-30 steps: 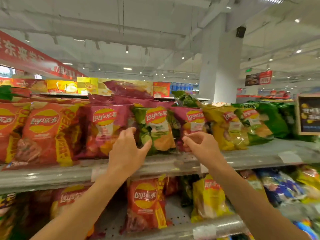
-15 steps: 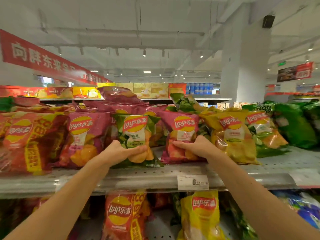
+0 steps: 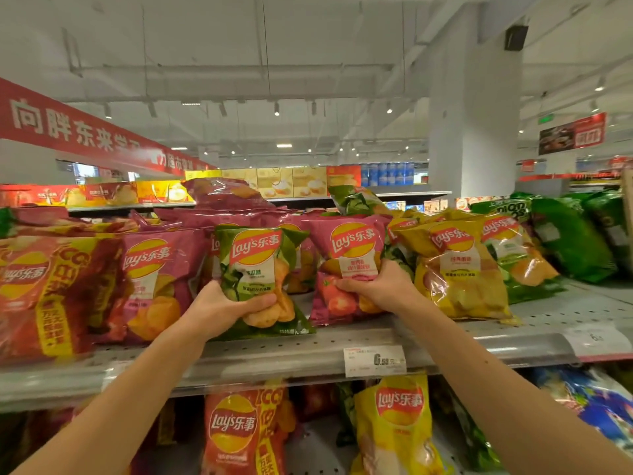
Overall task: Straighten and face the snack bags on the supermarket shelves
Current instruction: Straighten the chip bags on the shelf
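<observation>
A green Lay's chip bag point(image 3: 257, 269) stands upright at the front of the grey top shelf point(image 3: 281, 358), logo facing me. My left hand point(image 3: 219, 311) grips its lower half. To its right a pink Lay's bag point(image 3: 349, 255) stands facing forward, and my right hand point(image 3: 373, 286) clasps its lower middle. Both bags sit near the shelf's front edge, slightly apart from each other.
A pink bag point(image 3: 154, 279) and large red bags point(image 3: 44, 296) stand to the left. A yellow bag point(image 3: 459, 269) and green bags point(image 3: 575, 234) fill the right. More pink bags lie piled behind. A price tag point(image 3: 375, 361) hangs on the shelf lip. Red and yellow bags point(image 3: 397, 426) fill the lower shelf.
Both hands went from reaching at the shelf edge to closing on the two bags. The green and pink bags now stand straighter and closer to the front, and my view has moved nearer.
</observation>
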`<state>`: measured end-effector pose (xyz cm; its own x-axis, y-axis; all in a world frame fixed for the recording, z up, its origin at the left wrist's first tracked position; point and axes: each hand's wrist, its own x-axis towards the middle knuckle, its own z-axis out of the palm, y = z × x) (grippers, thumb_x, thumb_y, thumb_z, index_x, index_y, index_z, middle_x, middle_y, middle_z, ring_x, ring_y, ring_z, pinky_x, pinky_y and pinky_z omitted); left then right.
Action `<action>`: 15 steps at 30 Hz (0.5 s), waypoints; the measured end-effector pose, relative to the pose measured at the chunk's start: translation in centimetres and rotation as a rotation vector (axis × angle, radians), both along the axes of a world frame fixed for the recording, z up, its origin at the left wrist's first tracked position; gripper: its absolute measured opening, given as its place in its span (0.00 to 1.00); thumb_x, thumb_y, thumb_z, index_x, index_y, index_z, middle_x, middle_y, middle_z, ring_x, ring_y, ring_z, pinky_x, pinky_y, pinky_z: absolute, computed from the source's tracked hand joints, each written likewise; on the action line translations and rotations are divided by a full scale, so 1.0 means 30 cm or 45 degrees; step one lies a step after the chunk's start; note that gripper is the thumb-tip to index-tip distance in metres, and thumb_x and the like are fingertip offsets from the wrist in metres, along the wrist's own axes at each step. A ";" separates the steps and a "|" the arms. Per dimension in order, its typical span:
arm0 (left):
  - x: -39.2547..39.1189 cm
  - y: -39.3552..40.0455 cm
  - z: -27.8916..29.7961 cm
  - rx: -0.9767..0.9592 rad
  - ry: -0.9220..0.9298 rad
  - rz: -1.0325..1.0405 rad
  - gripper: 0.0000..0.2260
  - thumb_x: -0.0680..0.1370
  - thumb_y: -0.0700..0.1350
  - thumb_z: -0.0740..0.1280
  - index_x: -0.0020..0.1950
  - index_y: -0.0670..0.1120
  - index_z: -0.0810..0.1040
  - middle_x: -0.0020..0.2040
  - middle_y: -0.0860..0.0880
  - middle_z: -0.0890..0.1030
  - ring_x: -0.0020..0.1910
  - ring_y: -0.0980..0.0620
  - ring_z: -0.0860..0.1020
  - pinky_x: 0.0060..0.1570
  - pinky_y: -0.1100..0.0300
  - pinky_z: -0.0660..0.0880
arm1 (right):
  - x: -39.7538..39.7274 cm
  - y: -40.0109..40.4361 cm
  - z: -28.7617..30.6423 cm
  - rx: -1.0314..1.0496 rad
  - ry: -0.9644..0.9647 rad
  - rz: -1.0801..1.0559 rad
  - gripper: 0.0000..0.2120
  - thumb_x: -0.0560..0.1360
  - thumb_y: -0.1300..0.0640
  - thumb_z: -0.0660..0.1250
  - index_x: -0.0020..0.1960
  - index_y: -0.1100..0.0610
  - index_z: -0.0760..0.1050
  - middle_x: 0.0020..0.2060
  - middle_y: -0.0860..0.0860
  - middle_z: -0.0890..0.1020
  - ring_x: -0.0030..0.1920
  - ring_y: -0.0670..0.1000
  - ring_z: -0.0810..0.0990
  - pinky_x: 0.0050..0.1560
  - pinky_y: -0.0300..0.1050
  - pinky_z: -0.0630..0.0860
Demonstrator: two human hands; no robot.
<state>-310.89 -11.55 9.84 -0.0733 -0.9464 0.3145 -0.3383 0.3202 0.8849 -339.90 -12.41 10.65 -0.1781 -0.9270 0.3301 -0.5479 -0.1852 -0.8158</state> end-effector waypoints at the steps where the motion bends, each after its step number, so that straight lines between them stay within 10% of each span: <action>1: 0.004 0.000 0.003 0.006 0.014 0.005 0.22 0.59 0.56 0.79 0.50 0.55 0.80 0.40 0.64 0.85 0.40 0.67 0.82 0.35 0.74 0.74 | 0.000 0.010 0.002 -0.042 -0.006 -0.022 0.38 0.61 0.38 0.82 0.65 0.55 0.76 0.58 0.51 0.83 0.58 0.53 0.81 0.62 0.55 0.79; 6: 0.020 0.003 0.011 0.047 0.013 0.010 0.21 0.59 0.57 0.80 0.46 0.56 0.77 0.34 0.69 0.81 0.34 0.71 0.79 0.27 0.76 0.71 | -0.027 0.085 0.024 -0.175 -0.155 -0.011 0.39 0.61 0.37 0.82 0.66 0.51 0.74 0.55 0.46 0.82 0.56 0.50 0.81 0.53 0.45 0.77; 15: -0.207 -0.032 0.016 0.099 0.194 0.022 0.41 0.51 0.56 0.85 0.57 0.49 0.71 0.52 0.50 0.82 0.50 0.50 0.83 0.49 0.54 0.81 | -0.156 0.276 0.031 -0.219 -0.289 -0.030 0.25 0.61 0.40 0.83 0.55 0.43 0.78 0.50 0.41 0.84 0.52 0.45 0.82 0.45 0.40 0.78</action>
